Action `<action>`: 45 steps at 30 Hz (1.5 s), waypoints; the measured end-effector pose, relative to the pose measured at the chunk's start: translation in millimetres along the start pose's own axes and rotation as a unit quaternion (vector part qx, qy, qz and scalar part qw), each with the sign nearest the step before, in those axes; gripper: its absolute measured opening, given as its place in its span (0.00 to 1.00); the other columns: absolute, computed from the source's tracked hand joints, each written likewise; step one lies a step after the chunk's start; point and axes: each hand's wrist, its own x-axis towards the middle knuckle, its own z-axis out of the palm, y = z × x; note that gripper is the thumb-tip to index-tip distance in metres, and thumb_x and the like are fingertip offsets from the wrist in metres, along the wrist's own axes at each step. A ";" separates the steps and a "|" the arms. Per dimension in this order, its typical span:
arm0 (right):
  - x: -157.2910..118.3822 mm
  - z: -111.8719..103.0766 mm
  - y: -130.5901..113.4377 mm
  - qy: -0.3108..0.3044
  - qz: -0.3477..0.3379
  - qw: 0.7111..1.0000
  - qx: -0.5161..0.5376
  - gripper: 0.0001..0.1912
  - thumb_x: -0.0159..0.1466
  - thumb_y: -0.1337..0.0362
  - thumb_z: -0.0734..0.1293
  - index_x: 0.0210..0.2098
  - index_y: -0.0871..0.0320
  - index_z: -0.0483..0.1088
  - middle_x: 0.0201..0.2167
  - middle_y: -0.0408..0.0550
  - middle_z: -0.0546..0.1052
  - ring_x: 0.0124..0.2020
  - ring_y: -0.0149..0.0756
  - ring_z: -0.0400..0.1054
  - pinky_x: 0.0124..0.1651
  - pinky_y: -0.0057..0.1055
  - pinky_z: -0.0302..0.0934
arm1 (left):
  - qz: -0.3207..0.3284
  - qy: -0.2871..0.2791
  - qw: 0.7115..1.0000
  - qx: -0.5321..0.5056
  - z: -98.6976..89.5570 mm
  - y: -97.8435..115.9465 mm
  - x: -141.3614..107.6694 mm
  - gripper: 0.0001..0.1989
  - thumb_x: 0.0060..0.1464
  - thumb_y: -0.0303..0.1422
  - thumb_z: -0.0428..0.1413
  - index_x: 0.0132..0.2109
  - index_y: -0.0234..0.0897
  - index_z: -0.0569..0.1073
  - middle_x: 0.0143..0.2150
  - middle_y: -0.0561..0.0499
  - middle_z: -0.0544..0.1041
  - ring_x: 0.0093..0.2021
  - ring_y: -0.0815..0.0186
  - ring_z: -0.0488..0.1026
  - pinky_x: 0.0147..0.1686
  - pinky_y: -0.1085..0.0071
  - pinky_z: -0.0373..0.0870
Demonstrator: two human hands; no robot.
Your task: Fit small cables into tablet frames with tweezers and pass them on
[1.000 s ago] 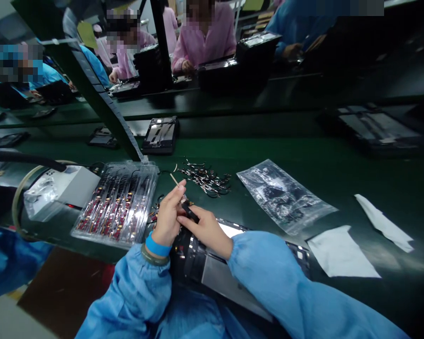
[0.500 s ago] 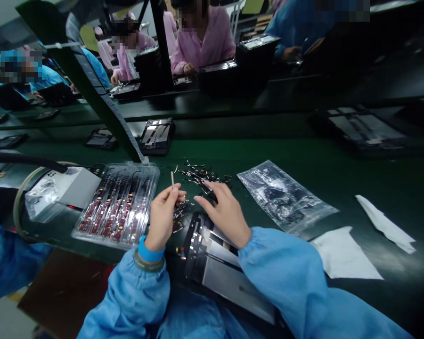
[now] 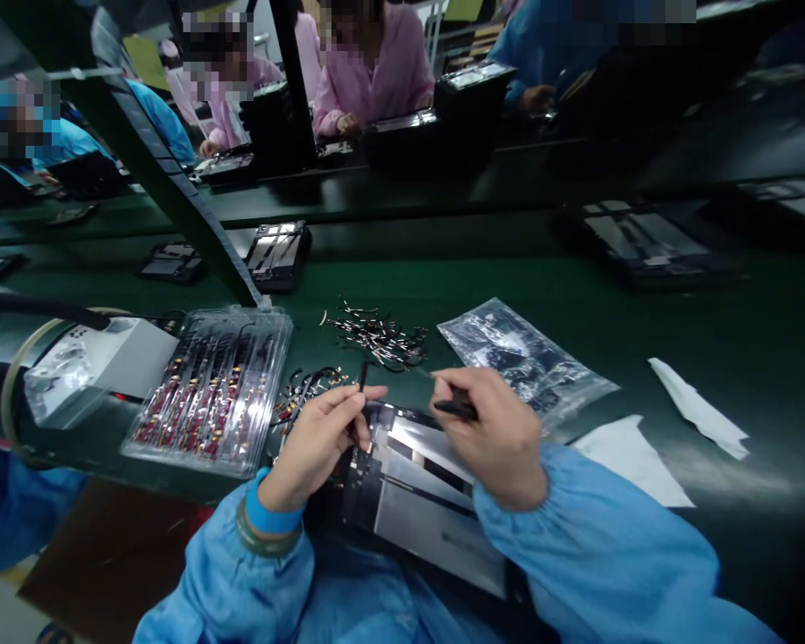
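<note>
Between my left hand's [image 3: 326, 436] thumb and forefinger a small dark flex cable [image 3: 363, 376] stands upright. My right hand [image 3: 495, 431] is closed around dark tweezers [image 3: 454, 409], whose thin tip points left toward the cable. Below both hands lies an open tablet-like device [image 3: 436, 528], with silver panels and a black frame. A heap of small black and silver flex cables [image 3: 379, 338] lies just beyond my hands. Left of the device, partly behind my left hand, is a second heap of small parts with gold and red bits [image 3: 309, 386].
A clear plastic tray [image 3: 258, 438] with rows of red and gold parts sits left, beside a white box [image 3: 138, 353]. A clear bag [image 3: 523, 358] and white papers [image 3: 634, 456] lie right. A slanted green post [image 3: 174, 192] rises at left; devices [image 3: 278, 255] lie farther back.
My right hand has drawn back to the right from the flex cable heap and is now closed around the tweezers. The pale strip in my left hand is gone; a dark flex cable is there.
</note>
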 end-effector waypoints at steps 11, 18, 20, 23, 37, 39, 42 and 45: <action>-14.3 -15.9 -15.8 -0.062 0.200 0.958 0.195 0.10 0.63 0.62 0.65 0.41 0.61 0.72 0.30 0.48 0.78 0.29 0.33 0.72 0.29 0.26 0.65 | -0.095 -0.115 0.978 -0.143 23.1 -4.9 -13.2 0.17 0.45 0.41 0.64 0.36 0.30 0.78 0.28 0.48 0.77 0.28 0.69 0.73 0.35 0.72 0.70; -12.9 -7.7 -23.8 -0.032 0.192 0.966 0.168 0.07 0.63 0.66 0.64 0.30 0.59 0.72 0.25 0.44 0.76 0.26 0.31 0.71 0.29 0.25 0.64 | 0.264 0.114 0.943 0.167 20.8 -21.9 -16.9 0.04 0.54 0.32 0.58 0.37 0.37 0.74 0.36 0.50 0.72 0.37 0.68 0.72 0.36 0.73 0.70; -16.7 -6.3 -26.7 -0.034 0.100 0.985 0.136 0.05 0.64 0.70 0.63 0.33 0.59 0.70 0.28 0.46 0.77 0.30 0.32 0.72 0.33 0.25 0.65 | 0.341 0.160 0.896 0.234 18.9 -23.4 -16.7 0.03 0.54 0.29 0.57 0.37 0.37 0.72 0.35 0.51 0.72 0.39 0.68 0.71 0.37 0.74 0.70; -22.8 -4.8 -30.4 -0.062 0.037 0.992 0.105 0.06 0.64 0.73 0.61 0.36 0.60 0.69 0.30 0.49 0.76 0.32 0.34 0.72 0.35 0.27 0.65 | 0.374 0.185 0.867 0.273 18.4 -23.4 -15.2 0.04 0.55 0.26 0.55 0.39 0.37 0.71 0.36 0.50 0.72 0.39 0.69 0.71 0.38 0.73 0.71; -35.9 -61.2 4.5 -0.101 0.384 0.900 0.183 0.13 0.58 0.53 0.67 0.27 0.56 0.73 0.20 0.44 0.76 0.18 0.34 0.69 0.17 0.26 0.62 | 0.214 0.374 0.809 0.400 -82.4 -14.4 -68.0 0.07 0.53 0.35 0.54 0.35 0.36 0.71 0.33 0.50 0.73 0.33 0.65 0.72 0.35 0.69 0.69; -44.1 -76.1 16.7 -0.083 0.380 0.915 0.107 0.13 0.57 0.50 0.68 0.32 0.54 0.74 0.22 0.45 0.78 0.22 0.39 0.73 0.20 0.29 0.65 | 0.137 0.547 0.662 0.494 -132.6 -20.2 -90.1 0.08 0.50 0.38 0.55 0.32 0.37 0.71 0.25 0.52 0.69 0.32 0.60 0.71 0.36 0.64 0.68; -59.0 -83.4 25.8 -0.079 0.317 0.945 -0.023 0.14 0.61 0.51 0.65 0.39 0.53 0.74 0.29 0.47 0.79 0.29 0.43 0.75 0.28 0.34 0.69 | -0.070 0.559 0.613 0.554 -192.2 -44.3 -118.6 0.05 0.48 0.36 0.52 0.28 0.42 0.67 0.19 0.55 0.64 0.29 0.58 0.70 0.31 0.64 0.67; -70.9 -75.0 26.0 -0.086 0.196 0.973 -0.082 0.11 0.65 0.58 0.62 0.40 0.55 0.73 0.35 0.48 0.80 0.34 0.41 0.76 0.37 0.34 0.70 | -0.164 0.531 0.629 0.544 -224.2 -73.4 -136.3 0.11 0.43 0.38 0.55 0.21 0.41 0.62 0.10 0.59 0.54 0.13 0.64 0.57 0.19 0.68 0.60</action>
